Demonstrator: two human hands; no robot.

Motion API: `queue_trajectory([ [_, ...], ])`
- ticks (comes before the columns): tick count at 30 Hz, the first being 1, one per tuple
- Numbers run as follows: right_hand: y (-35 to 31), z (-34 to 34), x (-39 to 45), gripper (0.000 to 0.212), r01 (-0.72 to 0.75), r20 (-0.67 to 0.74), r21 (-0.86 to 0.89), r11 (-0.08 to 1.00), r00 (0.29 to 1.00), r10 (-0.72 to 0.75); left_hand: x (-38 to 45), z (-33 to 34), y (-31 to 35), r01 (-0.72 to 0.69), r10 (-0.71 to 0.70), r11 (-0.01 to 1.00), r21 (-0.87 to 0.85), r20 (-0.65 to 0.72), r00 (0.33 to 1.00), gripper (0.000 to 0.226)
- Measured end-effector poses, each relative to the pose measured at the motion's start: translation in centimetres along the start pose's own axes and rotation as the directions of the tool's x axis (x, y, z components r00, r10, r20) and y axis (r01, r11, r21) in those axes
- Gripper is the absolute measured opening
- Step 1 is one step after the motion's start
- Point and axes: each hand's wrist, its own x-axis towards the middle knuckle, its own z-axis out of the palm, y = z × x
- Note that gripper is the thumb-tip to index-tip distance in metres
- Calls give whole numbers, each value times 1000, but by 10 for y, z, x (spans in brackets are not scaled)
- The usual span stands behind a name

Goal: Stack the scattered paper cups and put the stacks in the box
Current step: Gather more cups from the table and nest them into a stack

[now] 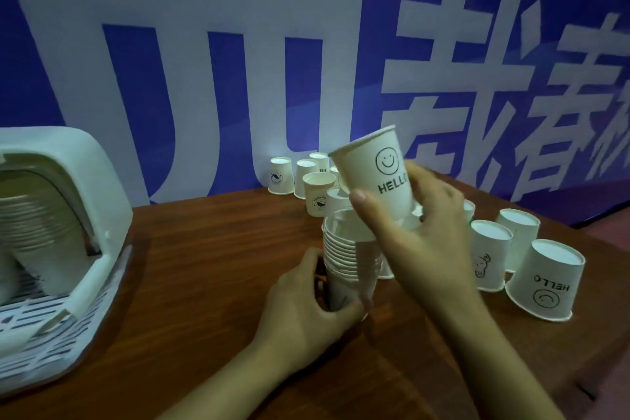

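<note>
My left hand (pixel 306 310) grips the lower part of an upright stack of white paper cups (pixel 347 249) standing on the brown table (pixel 211 266). Just above the stack's open top, my right hand (pixel 419 232) holds a single cup with a smiley and "HELLO" (pixel 375 170), tilted mouth-up toward the left. A white slatted box (pixel 68 300) with a raised lid stands at the left edge, and a stack of cups (pixel 37 235) lies inside it.
Several upside-down cups (pixel 306 177) stand at the back of the table near the blue banner wall (pixel 204 78). Three more inverted cups (pixel 542 280) stand at the right, close to the table's edge.
</note>
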Motion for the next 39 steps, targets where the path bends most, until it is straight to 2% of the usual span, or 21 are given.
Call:
queue_trajectory([
  [2,3,15,0,57,-9,83,-59,998,996,14,-1,0,0,10,-10,1000,4,-1,1000,47],
  [5,14,28,-2,65,-32,164,-160,987,985,58,1,2,-5,23,-19,995,95,-47,999,51],
  [9,26,34,-3,65,-53,224,-150,987,971,87,5,-2,-4,58,-39,978,202,-96,995,56],
  [11,30,38,0,83,-49,261,-97,994,963,73,5,-6,0,66,-41,963,260,-98,994,54],
  [13,33,43,3,96,-57,266,36,998,963,45,6,-14,3,94,-60,947,309,-118,991,53],
  [16,33,56,9,85,-24,273,193,981,962,-30,10,-33,-3,132,-89,923,363,-132,987,56],
  [20,29,74,10,59,239,280,135,961,922,-269,6,-55,-20,181,-171,979,90,-112,979,67],
  [23,33,85,5,49,347,271,78,935,895,-355,-2,-56,-27,126,-120,989,73,-74,990,61],
  [29,43,83,-1,52,319,175,-1,948,933,-314,5,-50,-35,39,-34,998,59,-70,997,71],
  [34,43,72,-4,53,353,180,-139,925,928,-327,5,-50,-38,45,-40,998,37,-115,993,58],
  [37,42,67,-5,53,360,218,-126,924,919,-328,4,-50,-36,46,-39,997,60,-120,992,64],
  [39,44,57,-2,50,350,181,-93,932,927,-330,3,-51,-35,55,-44,995,85,-123,991,65],
])
